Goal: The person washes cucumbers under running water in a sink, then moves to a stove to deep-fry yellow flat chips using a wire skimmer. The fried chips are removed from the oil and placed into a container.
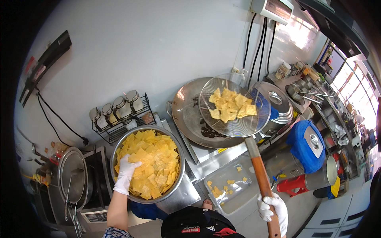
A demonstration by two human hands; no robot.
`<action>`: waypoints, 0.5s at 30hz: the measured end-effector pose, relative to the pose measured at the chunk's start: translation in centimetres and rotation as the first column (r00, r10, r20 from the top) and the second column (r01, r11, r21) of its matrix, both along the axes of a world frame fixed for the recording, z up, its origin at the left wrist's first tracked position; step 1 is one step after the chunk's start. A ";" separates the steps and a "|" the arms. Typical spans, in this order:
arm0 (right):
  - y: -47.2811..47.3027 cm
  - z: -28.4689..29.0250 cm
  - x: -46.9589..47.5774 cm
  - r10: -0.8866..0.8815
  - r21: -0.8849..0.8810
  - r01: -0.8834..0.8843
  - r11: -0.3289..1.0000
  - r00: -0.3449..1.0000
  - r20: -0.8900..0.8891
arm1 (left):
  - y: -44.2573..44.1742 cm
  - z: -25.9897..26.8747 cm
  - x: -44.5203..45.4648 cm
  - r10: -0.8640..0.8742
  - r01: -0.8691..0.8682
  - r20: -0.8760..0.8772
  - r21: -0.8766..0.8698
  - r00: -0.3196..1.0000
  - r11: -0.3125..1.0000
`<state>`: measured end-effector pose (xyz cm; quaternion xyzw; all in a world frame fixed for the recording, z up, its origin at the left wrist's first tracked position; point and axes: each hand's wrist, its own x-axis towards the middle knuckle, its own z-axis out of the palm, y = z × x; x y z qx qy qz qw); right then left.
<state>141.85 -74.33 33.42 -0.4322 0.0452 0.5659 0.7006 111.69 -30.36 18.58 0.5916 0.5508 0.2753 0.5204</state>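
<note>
My left hand (128,172), in a white glove, is pushed into a pile of thin yellow squares (154,160) that fills a steel bowl (182,166); its fingertips are partly hidden, so a hold on any piece cannot be told. My right hand (273,209), gloved in white, grips the wooden handle (262,175) of a large wire-mesh skimmer (208,119). Puffed yellow pieces (229,104) rest on the mesh. The skimmer is above the right part of a wide metal wok (190,113), which shows dark liquid or residue at its bottom.
A jar rack (119,128) stands against the wall behind the bowl. A clear plastic tray (232,205) with scattered yellow pieces lies low between the hands. At left is a round strainer (72,175); at right are a lidded pot (275,101) and a red-handled metal container (315,178).
</note>
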 end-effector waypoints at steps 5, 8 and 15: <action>-7.7 3.6 -3.9 -0.194 -0.258 0.256 0.932 0.951 0.243 | 1.3 2.7 -0.1 -0.056 0.057 0.168 -0.005 0.984 0.998; -12.4 3.8 -5.5 -0.240 -0.344 0.349 0.872 0.916 0.320 | 1.7 5.2 0.8 -0.109 0.098 0.217 0.062 0.970 0.993; -16.4 -4.5 -6.4 0.047 -0.752 0.334 0.568 0.899 0.435 | 1.6 9.6 5.9 -0.178 0.183 0.262 0.002 0.949 0.983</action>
